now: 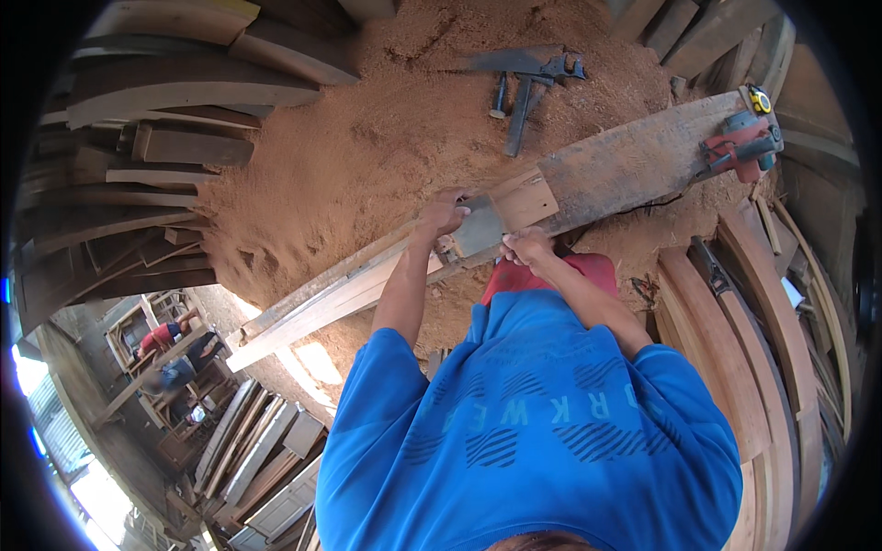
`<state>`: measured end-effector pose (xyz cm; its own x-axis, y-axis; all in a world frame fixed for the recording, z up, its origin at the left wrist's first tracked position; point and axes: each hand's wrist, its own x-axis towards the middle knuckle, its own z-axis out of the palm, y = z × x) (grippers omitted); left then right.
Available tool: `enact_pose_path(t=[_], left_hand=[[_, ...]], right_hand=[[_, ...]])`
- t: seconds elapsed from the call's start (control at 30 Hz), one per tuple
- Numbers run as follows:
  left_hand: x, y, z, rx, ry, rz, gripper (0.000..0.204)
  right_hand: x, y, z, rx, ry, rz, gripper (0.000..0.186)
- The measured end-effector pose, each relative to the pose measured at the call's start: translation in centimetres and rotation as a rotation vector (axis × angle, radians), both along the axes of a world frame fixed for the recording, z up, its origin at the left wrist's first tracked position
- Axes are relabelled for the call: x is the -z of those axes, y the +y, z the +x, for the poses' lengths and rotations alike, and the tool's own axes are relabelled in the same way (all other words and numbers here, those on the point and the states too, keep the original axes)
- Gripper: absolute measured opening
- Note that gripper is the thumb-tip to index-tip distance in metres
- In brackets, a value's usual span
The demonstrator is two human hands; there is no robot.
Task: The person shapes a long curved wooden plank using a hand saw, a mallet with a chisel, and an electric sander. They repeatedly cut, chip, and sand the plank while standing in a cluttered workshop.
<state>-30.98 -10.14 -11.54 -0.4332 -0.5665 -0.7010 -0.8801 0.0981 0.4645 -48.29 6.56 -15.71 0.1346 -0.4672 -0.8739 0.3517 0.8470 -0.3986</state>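
Note:
A flat grey rectangular sheet [477, 228] lies across the plank bench [634, 151], between my two hands. At its left edge my left hand [443, 220] is closed, with its fingers curled by the sheet's upper corner. My right hand [527, 246] is closed in a pinch near the sheet's lower right corner; what sits between the fingertips is too small to make out. A pale wooden block [524, 200] rests on the bench against the sheet's right side. From beside my left hand, a long pale board [335, 308] runs down to the left.
A handsaw [525, 62], a hammer [499, 99] and a dark long-handled tool [519, 118] lie on sawdust beyond the bench. A red power tool [738, 145] and yellow tape measure [759, 99] sit at its right end. Stacked timber [193, 92] stands left; curved boards [721, 358] lie right.

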Motion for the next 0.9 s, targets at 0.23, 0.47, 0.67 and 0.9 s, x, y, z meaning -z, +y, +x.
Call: enact_pose_path(t=[0.23, 0.47, 0.67, 0.9], left_hand=[[-0.2, -0.2, -0.1, 0.053, -0.038, -0.051, 0.038], [0.5, -1.4, 0.2, 0.136, -0.001, -0.003, 0.039], [2.4, -2.8, 0.7, 0.262, 0.064, 0.027, 0.043], [2.6, -3.7, 0.4, 0.435, 0.196, -0.018, 0.045]], right_hand=[[-1.0, -0.1, 0.6, 0.055, 0.114, -0.036, 0.019], [-2.3, 0.3, 0.8, 0.06, 0.303, -0.102, 0.022], [-0.5, 1.8, 3.7, 0.179, 0.512, -0.156, 0.026], [0.1, 2.5, 6.2, 0.616, 0.279, -0.044, 0.023]])
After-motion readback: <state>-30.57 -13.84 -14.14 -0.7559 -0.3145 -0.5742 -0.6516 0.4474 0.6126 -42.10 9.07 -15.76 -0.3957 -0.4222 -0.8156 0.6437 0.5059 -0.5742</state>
